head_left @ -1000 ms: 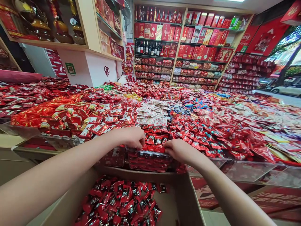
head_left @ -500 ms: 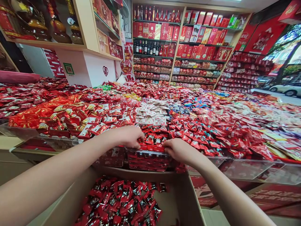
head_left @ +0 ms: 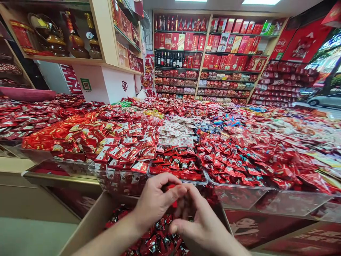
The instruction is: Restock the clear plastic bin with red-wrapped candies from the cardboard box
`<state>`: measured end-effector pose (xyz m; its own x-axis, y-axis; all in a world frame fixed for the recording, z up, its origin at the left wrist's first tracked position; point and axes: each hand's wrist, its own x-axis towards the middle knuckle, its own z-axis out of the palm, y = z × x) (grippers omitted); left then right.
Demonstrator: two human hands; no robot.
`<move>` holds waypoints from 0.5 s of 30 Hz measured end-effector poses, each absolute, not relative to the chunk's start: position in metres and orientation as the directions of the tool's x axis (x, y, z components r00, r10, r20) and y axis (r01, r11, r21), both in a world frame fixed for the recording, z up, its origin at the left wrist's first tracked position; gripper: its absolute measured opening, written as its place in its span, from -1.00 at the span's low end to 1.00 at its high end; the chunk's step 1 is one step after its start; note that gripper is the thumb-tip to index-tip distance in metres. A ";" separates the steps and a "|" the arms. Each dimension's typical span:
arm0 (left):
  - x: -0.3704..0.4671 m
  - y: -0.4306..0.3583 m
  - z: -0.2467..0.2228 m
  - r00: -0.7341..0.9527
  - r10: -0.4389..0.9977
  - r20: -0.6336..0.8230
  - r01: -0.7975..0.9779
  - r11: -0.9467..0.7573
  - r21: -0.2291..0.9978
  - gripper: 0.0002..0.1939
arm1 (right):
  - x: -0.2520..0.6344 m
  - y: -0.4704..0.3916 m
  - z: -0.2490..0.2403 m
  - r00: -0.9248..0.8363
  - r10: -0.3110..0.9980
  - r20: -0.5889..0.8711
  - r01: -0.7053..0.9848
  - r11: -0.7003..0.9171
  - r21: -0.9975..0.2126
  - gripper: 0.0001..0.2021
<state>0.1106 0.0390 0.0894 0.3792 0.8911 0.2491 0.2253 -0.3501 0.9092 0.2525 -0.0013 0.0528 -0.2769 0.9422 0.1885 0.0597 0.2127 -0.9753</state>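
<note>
My left hand [head_left: 156, 199] is curled above an open cardboard box, thumb and fingers closed round a bright red wrapped candy [head_left: 174, 203], mostly hidden by the fingers. Cupped beside it, my right hand [head_left: 199, 215] has its thumb apart from its fingers, and its fingertips meet the left ones. Its palm is partly hidden; no candy shows in it. Loose red and black wrapped candies [head_left: 153, 245] lie in the cardboard box [head_left: 89, 222] below. Just beyond my hands, a clear plastic bin [head_left: 204, 182] holds candies in similar red wrappers.
Bins of red packets [head_left: 128, 149], white packets [head_left: 177, 129] and red twisted wrappers [head_left: 231, 163] crowd the counter. A white pillar [head_left: 93, 83] rises at the left under a display cabinet [head_left: 103, 39]. Shelves of bottles and boxes [head_left: 183, 41] line the back.
Both hands have drawn back from the clear bin's front edge and come together above the cardboard box. The view has shifted slightly to the left.
</note>
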 end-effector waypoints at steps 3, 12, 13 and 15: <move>0.121 0.025 0.066 0.290 0.946 0.141 -0.007 -0.145 0.989 -0.74 | 0.237 -0.001 0.035 -0.145 0.969 0.199 -0.112 0.184 -0.977 -0.68; 0.114 0.022 0.051 0.228 0.974 0.004 -0.250 0.055 0.967 -0.71 | 0.240 0.008 0.015 -0.008 0.998 0.058 -0.235 0.054 -0.970 -0.73; 0.113 0.022 0.049 0.226 0.974 -0.003 -0.246 0.060 0.967 -0.71 | 0.240 0.008 0.013 0.011 0.999 0.045 -0.238 0.046 -0.970 -0.73; 0.113 0.020 0.046 0.228 0.974 -0.021 -0.225 0.073 0.972 -0.68 | 0.241 0.007 0.009 0.052 0.998 0.040 -0.223 0.051 -0.974 -0.73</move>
<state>0.1127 0.0204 0.0459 0.2275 0.9735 -0.0207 -0.2249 0.0732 0.9716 0.2408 0.0073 0.0093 0.0524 0.9978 0.0399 -0.2226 0.0506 -0.9736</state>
